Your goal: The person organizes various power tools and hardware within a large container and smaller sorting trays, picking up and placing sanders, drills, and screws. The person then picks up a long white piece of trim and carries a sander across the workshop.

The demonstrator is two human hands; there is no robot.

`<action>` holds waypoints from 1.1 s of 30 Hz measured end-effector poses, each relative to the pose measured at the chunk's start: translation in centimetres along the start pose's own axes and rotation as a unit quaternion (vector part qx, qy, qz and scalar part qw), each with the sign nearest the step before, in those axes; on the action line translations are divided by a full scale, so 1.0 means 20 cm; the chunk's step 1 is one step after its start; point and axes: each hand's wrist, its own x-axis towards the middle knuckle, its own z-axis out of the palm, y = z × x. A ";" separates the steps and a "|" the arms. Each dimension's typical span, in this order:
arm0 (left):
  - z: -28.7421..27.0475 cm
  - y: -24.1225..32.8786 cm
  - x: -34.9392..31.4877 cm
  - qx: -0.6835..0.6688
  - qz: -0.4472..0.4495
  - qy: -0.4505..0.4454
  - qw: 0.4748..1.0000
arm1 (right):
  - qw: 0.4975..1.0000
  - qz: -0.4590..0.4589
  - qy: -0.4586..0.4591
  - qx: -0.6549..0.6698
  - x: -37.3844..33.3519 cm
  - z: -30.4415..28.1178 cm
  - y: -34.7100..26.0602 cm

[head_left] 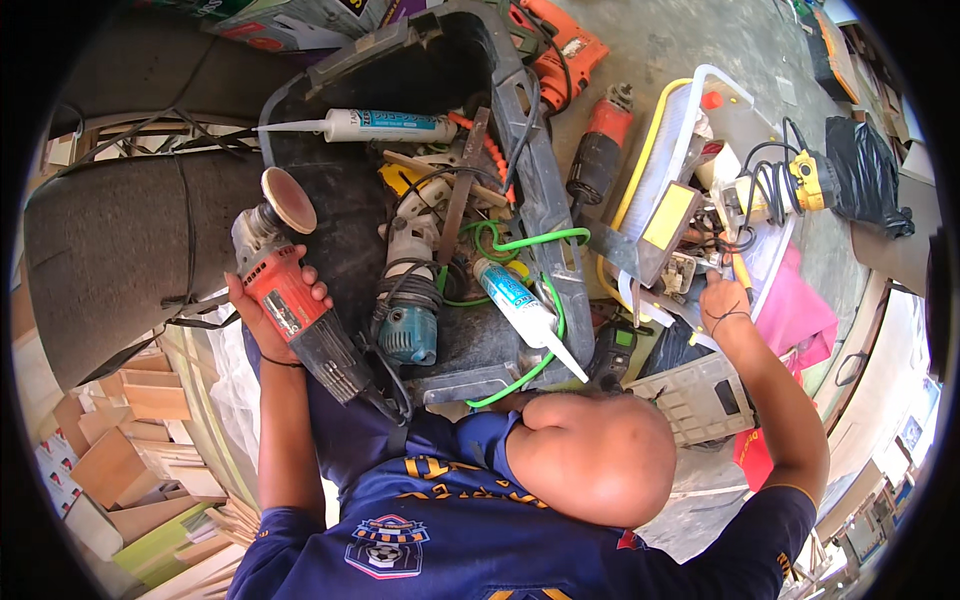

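Red-and-black angle grinder [285, 290]: sits in the left hand [258, 325], at the left side of an open black case [345, 80], tilted with its round brown disc [289, 201] uppermost and dark rear end toward the person. Left grip: closed around the red body, fingertips showing on its right side. Right hand [722, 300]: rests at the near side of a translucent bin [690, 115] crowded with small parts, beside a yellow handle [741, 270]. Cannot tell how far open, or whether holding anything. Inside the case: a teal-and-grey power tool [410, 330], two white-and-blue cartridges [385, 126], and a green cord [545, 238] draped across the right wall. Between case and bin: a red-and-black power tool [600, 140] on the grey floor [650, 45]. At the bin's right edge: a yellow power tool [810, 182] with coiled black cord.
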 end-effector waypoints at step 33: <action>-0.02 -0.01 0.02 -0.044 0.005 -0.005 0.999 | 0.999 -0.024 -0.039 0.007 0.00 -0.09 0.01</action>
